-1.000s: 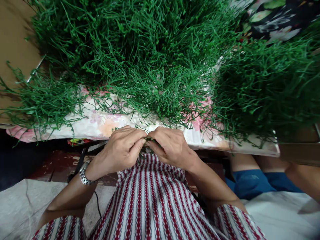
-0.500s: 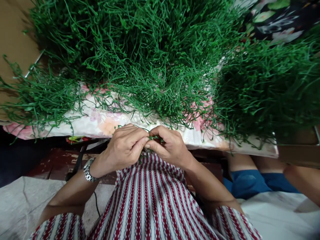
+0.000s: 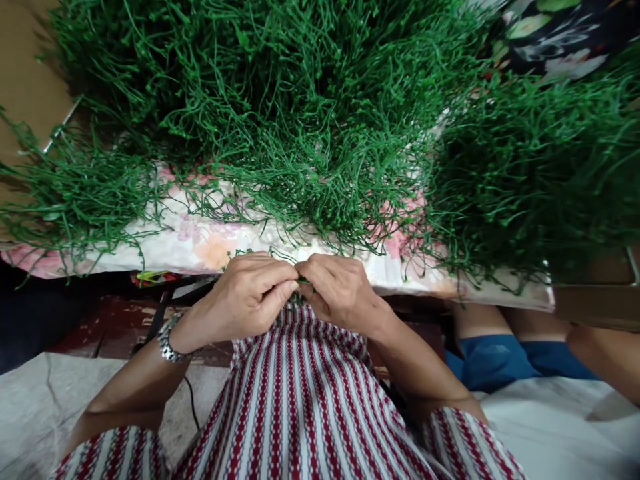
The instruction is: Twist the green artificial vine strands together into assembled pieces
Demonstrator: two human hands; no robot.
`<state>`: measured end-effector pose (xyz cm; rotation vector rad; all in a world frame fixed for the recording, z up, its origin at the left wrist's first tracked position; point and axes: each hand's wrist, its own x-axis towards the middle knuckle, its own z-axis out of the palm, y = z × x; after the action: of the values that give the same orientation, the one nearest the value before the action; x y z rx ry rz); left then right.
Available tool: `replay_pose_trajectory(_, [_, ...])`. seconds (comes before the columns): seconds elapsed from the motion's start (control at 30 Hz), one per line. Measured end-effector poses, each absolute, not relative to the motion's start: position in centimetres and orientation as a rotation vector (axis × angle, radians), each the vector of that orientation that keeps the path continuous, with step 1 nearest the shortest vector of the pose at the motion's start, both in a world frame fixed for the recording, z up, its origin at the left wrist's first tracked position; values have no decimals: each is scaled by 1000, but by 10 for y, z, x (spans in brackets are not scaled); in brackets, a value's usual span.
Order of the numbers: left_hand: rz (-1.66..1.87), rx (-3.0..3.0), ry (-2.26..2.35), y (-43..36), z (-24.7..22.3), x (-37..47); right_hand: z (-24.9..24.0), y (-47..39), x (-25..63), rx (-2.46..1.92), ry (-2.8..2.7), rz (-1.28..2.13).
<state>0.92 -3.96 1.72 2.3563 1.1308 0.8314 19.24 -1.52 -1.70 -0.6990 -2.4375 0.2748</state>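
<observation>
My left hand (image 3: 257,293) and my right hand (image 3: 343,293) meet at the table's front edge, fingertips almost touching. Both are closed in a pinch on thin green plastic stems (image 3: 303,281), mostly hidden by my fingers. A few curly stem ends (image 3: 245,253) stick out above my left hand. Just beyond my hands lies a loose heap of green artificial stems (image 3: 320,193) with small knobbed tips, spread over a floral tablecloth (image 3: 300,253). A metal watch (image 3: 171,339) is on my left wrist.
A smaller stem pile (image 3: 95,193) sits at the left by a cardboard box (image 3: 23,80). Another dense pile (image 3: 525,180) fills the right side above a second box (image 3: 595,303). A person in blue shorts (image 3: 495,360) sits at the right. Dark floral fabric (image 3: 560,40) shows at the top right.
My right hand's fingers have rolled forward and down, covering more of the stems. My left hand keeps its pinch and has barely moved. The view has shifted slightly.
</observation>
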Motion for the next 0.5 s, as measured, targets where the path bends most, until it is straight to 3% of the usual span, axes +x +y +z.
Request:
replay_pose_trajectory(0.2, [620, 2486, 933, -40, 22, 4, -3, -12, 200, -477, -2623, 302])
replay_pose_trajectory(0.5, [500, 2364, 538, -40, 32, -7, 10, -4, 208, 29, -2670, 876])
